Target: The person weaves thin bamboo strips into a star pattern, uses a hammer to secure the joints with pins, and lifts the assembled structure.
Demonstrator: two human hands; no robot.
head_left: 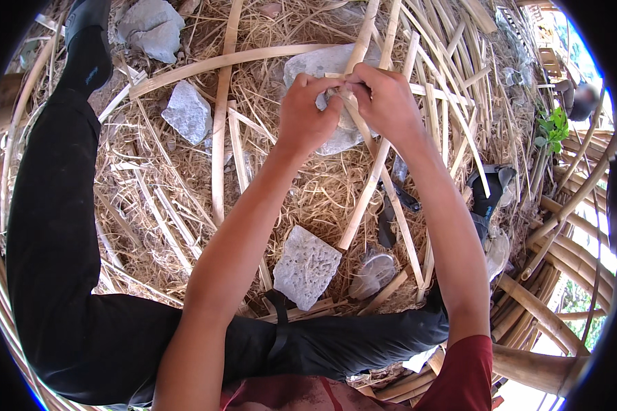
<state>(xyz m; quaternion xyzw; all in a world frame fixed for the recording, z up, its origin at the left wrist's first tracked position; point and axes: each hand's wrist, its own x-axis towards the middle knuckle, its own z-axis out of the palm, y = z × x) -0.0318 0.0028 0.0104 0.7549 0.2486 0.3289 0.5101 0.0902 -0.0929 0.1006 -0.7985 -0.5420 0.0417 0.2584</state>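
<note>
Above the flat grey stone [298, 68], the left hand [307, 115] and right hand [386, 104] meet, thumbs and fingers drawn together in a pinch, seemingly on a thin pale bamboo strip [360, 123]. Working it well probably calls for pinching close to the point being worked, moving both hands evenly so the fibres don't split, and keeping skin off sharp edges. Curled right-hand fingers hide much of the grip, so exactly where each fingertip presses is hard to tell. Crossing strips blur which length belongs to the held piece. A dark object [386, 225] on the straw [322, 195] is partly covered, its kind unclear.
</note>
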